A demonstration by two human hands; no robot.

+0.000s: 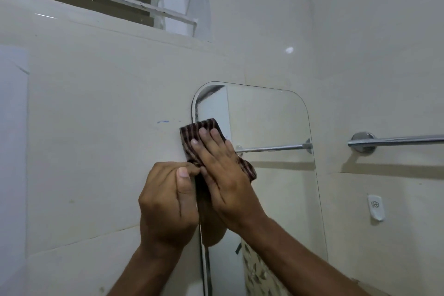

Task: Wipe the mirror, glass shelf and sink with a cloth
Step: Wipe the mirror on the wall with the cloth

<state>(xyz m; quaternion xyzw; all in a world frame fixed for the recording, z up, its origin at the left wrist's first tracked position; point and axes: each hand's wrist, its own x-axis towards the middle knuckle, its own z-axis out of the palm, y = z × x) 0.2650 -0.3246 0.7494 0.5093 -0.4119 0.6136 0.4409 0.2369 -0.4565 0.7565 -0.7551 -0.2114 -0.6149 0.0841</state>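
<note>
Both hands crowd the mirror's point(269, 122) left edge, right hand point(223, 175) flat on the cloth point(192, 134), left hand point(165, 202) pinching it just beside; mirror centre and right side open glass. Left wall bare and clear; towel bar point(396, 140) juts out right of mirror, hook point(376, 206) below it, window frame point(168, 7) well above.

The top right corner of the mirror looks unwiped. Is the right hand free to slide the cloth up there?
Probably yes. The right hand presses the cloth flat at the mirror's left edge, and the glass between looks bare.

Both hands, cloth point(192, 136) on mirror point(269, 118)
</note>
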